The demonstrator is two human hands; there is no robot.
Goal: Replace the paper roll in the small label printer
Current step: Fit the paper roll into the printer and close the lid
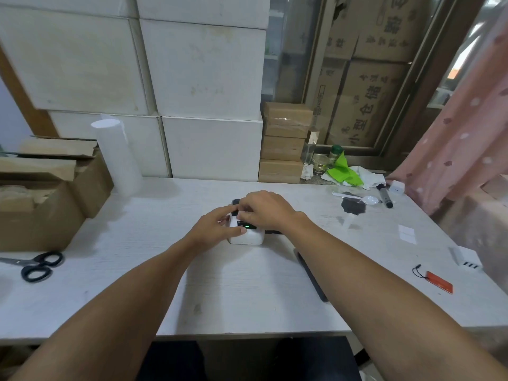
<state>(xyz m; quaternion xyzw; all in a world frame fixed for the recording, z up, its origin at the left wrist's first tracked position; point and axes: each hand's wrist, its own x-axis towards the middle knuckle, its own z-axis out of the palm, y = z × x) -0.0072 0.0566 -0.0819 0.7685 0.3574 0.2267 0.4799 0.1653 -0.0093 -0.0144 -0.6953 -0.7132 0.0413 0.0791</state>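
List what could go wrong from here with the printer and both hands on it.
1. The label printer shows a green light, so it looks powered; it might feed while fingers work at its top.
2. The right hand hides the top, so a lid or roll could be pinched or seated crooked unseen.
3. The left hand only steadies one side; the light printer may slide.

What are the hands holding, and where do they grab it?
Both hands are on the small white label printer: the left hand on its left side, the right hand over its top back.
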